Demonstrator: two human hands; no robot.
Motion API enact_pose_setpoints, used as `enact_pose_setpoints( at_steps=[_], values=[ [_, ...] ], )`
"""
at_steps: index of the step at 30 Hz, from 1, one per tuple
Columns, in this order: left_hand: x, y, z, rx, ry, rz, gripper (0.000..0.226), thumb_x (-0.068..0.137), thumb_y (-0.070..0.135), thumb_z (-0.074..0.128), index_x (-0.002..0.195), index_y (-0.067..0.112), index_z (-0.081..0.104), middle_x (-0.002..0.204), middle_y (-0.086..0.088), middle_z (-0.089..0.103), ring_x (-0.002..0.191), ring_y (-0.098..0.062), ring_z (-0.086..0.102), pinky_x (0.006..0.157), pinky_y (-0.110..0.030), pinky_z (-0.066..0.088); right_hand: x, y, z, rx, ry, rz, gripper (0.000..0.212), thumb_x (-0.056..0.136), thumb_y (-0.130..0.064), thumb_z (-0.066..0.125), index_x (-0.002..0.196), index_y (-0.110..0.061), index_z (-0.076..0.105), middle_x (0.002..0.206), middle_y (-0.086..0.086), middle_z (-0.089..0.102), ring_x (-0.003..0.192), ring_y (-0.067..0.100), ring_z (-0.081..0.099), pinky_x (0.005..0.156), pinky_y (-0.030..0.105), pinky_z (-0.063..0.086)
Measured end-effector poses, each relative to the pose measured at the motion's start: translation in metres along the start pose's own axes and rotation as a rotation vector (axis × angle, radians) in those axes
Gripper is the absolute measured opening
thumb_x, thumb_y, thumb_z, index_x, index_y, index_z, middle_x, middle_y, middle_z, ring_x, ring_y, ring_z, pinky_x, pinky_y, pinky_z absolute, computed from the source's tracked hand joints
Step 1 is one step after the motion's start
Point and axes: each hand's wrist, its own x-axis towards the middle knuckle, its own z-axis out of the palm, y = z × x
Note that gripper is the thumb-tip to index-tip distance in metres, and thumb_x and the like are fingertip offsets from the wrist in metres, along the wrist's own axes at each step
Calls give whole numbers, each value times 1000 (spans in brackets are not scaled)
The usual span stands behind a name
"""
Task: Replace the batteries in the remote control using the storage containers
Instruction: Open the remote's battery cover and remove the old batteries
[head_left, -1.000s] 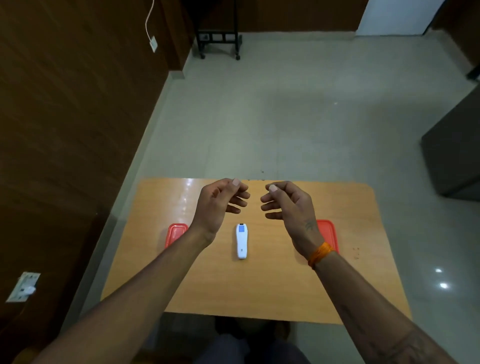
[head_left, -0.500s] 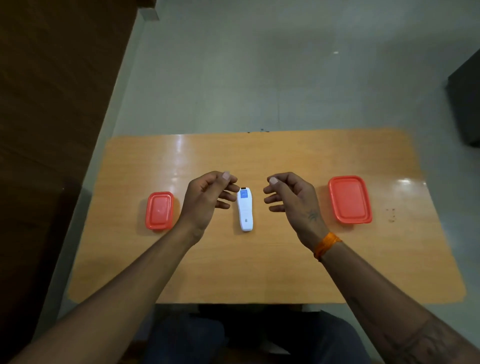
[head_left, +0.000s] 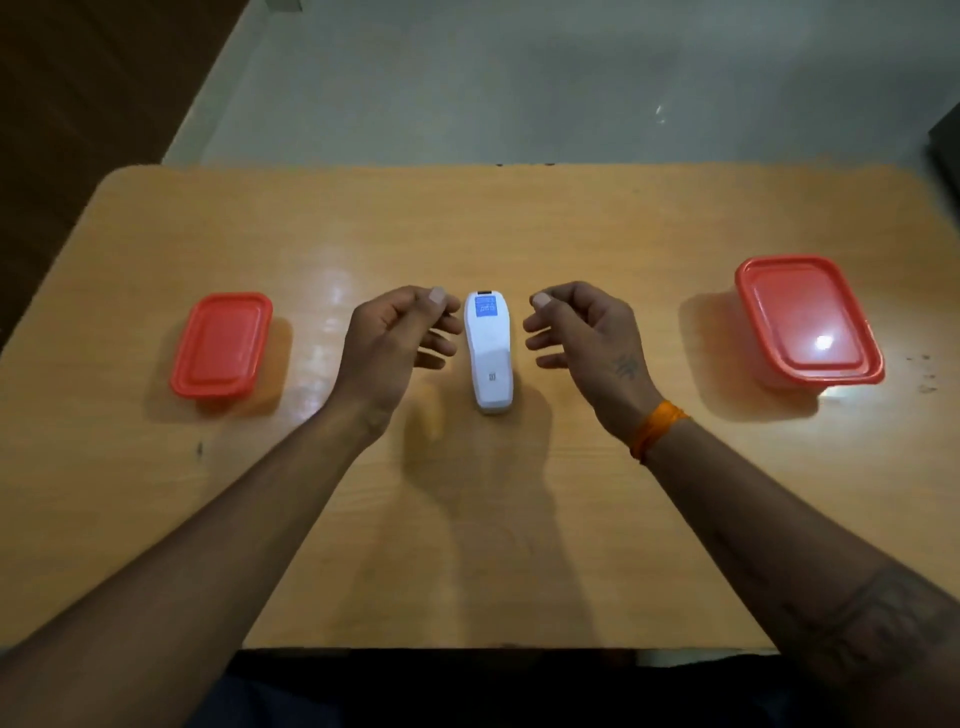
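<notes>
A white remote control (head_left: 490, 353) with a blue patch at its far end lies lengthwise in the middle of the wooden table (head_left: 519, 519). My left hand (head_left: 395, 343) hovers just left of it and my right hand (head_left: 587, 332) just right of it. Both hands hold nothing, fingers loosely curled and apart, not touching the remote. A small container with a red lid (head_left: 222, 344) stands at the left. A larger container with a red lid (head_left: 808, 319) stands at the right. Both lids are on, so their contents are hidden.
The table's near edge runs just above my lap. Grey tiled floor (head_left: 467, 78) lies beyond the far edge, a dark wooden wall (head_left: 93, 78) at the far left and a dark object (head_left: 945, 140) at the right edge.
The view has tilted down and closer to the table. Both hands have come down to either side of the remote, staying empty. The containers and remote have not moved.
</notes>
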Motion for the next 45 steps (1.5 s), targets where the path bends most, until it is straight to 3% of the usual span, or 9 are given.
enact_pose_setpoints(
  at_steps=[7, 16, 19, 23, 27, 31, 37, 42, 45],
  values=[
    [-51, -13, 0, -15, 33, 182, 30, 106, 31, 56, 105, 8, 76, 99, -18, 76, 77, -23, 68, 69, -37, 57, -43, 2, -7, -40, 46, -264, 21, 104, -33, 58, 109, -16, 70, 95, 5, 75, 89, 22, 75, 73, 36, 65],
    [-96, -6, 11, -11, 94, 141, 21, 103, 24, 57, 101, 14, 76, 92, -2, 77, 78, -18, 70, 66, -34, 54, -87, 11, -2, -141, 99, -151, 21, 100, -36, 64, 99, -17, 73, 93, 5, 75, 90, 24, 74, 75, 45, 64],
    [-85, -14, 18, 89, 132, 74, 19, 101, 24, 57, 104, 23, 76, 98, 0, 77, 90, -21, 72, 78, -41, 61, -72, 14, 2, -203, 104, -106, 19, 100, -37, 65, 93, -21, 71, 91, 4, 74, 91, 25, 72, 79, 47, 66],
    [-69, -25, 31, 244, 98, -55, 37, 98, 20, 56, 134, 20, 66, 132, 1, 68, 119, -23, 64, 101, -41, 55, -48, 29, 15, -356, 73, -20, 30, 96, -39, 66, 87, -12, 76, 89, 12, 75, 84, 32, 72, 77, 54, 64],
    [-50, -32, 44, 317, -16, -152, 29, 84, 19, 50, 109, 17, 64, 114, -4, 70, 101, -25, 65, 78, -34, 52, -28, 45, 26, -530, 51, -55, 40, 93, -46, 63, 104, -11, 79, 99, 10, 78, 89, 29, 69, 71, 41, 54],
    [-41, -30, 50, 225, -60, -150, 60, 66, 24, 45, 120, 13, 68, 115, -9, 73, 100, -30, 68, 73, -33, 49, -19, 49, 38, -584, 54, -107, 39, 92, -47, 64, 108, -15, 79, 103, 6, 78, 92, 26, 69, 74, 35, 55],
    [-56, -29, 48, 91, -23, -129, 36, 76, 14, 53, 107, 17, 71, 105, -7, 78, 101, -29, 74, 81, -40, 62, -28, 56, 41, -260, 92, -86, 40, 85, -32, 81, 118, -13, 73, 108, 5, 76, 96, 22, 72, 85, 39, 61],
    [-72, -32, 50, -96, 31, -88, 37, 90, 19, 60, 126, 15, 69, 117, 0, 77, 109, -24, 74, 99, -49, 59, -48, 60, 35, 116, 65, 68, 53, 80, -26, 87, 127, -10, 67, 104, 10, 79, 93, 25, 78, 85, 46, 65],
    [-92, -25, 49, -225, 45, -144, 14, 101, 22, 64, 112, 15, 66, 110, -6, 78, 96, -26, 74, 86, -39, 59, -77, 56, 23, 328, -16, 69, 51, 86, -14, 83, 132, -7, 62, 109, 14, 79, 98, 30, 78, 82, 42, 65]
  ],
)
